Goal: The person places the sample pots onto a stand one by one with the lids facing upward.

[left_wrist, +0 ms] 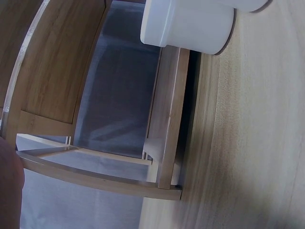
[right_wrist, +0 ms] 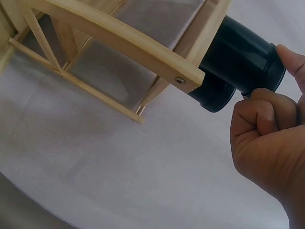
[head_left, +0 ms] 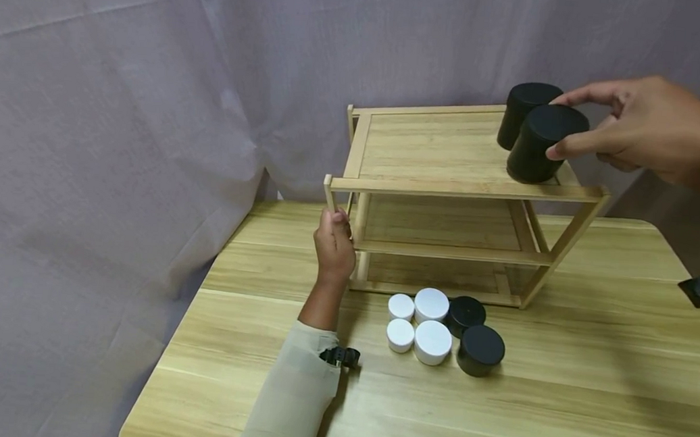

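A three-tier wooden rack (head_left: 434, 143) stands on the table. My left hand (head_left: 334, 244) grips its front left post; in the left wrist view only a bit of that hand (left_wrist: 9, 186) shows at the edge. At the right end of the top shelf, my right hand (head_left: 655, 128) pinches a tall black jar (head_left: 540, 147) by its lid, thumb in front and index finger behind. A second tall black jar (head_left: 517, 118) stands just behind it. The right wrist view shows the pinched jar (right_wrist: 243, 52) at the shelf's edge; whether its base touches the shelf I cannot tell.
In front of the rack sit two small white jars (head_left: 401, 306), two larger white jars (head_left: 433, 341) and two short black jars (head_left: 481, 349), grouped closely. A grey curtain (head_left: 149, 130) hangs behind and left of the wooden table (head_left: 243, 346).
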A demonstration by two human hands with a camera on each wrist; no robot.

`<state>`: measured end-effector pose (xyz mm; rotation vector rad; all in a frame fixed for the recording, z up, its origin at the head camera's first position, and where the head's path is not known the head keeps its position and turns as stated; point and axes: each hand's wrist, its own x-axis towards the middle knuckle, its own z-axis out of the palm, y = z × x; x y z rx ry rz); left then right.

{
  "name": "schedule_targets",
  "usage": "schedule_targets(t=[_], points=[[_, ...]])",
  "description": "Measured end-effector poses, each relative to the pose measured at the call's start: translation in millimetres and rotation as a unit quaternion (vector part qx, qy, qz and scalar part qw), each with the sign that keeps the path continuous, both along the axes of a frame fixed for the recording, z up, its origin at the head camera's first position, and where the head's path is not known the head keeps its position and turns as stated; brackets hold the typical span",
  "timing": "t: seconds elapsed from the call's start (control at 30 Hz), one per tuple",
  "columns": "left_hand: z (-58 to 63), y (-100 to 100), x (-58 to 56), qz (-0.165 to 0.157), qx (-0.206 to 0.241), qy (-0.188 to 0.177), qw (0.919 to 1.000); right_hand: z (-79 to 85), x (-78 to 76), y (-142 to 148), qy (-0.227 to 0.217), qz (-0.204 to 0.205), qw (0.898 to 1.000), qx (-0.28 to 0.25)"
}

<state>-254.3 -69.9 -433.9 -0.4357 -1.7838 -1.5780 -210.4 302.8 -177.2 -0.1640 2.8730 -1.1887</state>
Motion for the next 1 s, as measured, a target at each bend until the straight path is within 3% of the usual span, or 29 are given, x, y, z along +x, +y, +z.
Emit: schedule_targets(t=[0.53,1.0], points=[[1.6,1.1,0.3,-0.002,0.007,0.003,1.0000,-2.2,-5.5,0.0,-0.008,-0.018,0.999,0.026],[2.1,2.4,0.3,0.001,-0.001,-0.004,1.0000,-6.4,-6.9,3.4,-0.024,-0.021,0.999,0.000]])
